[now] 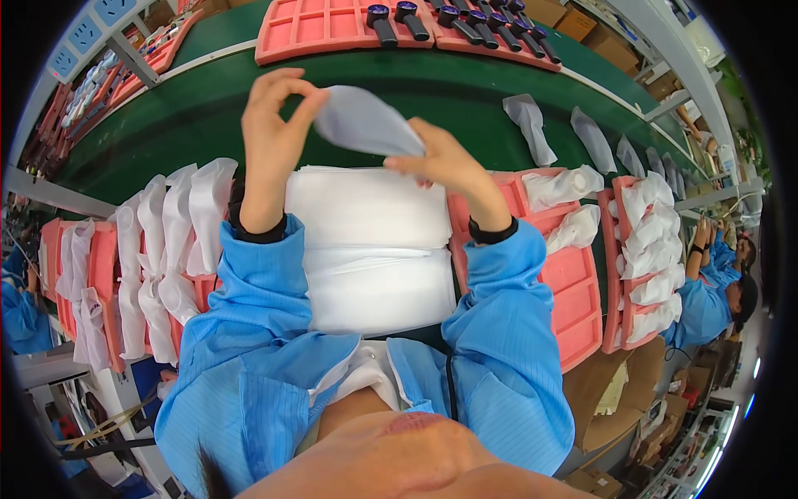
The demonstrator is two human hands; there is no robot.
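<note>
A translucent white sleeve-like bag (364, 121) is stretched between my two hands above the green work surface. My left hand (278, 121) pinches its left end between thumb and forefinger, the other fingers raised. On the opposite end, the thumb and fingers of my right hand (445, 158) are closed on the bag's edge. Whether anything is inside the bag cannot be made out. Just below my hands lie two flat stacks of similar white bags, a farther stack (370, 204) and a nearer stack (378, 291).
Pink compartment trays (573, 295) flank the stacks, with wrapped items (212, 208) at left and more at right. Dark handheld devices (382, 25) rest in far pink trays. Wrapped pieces (529, 129) lie along the green belt (465, 108). A co-worker (711, 287) sits at right.
</note>
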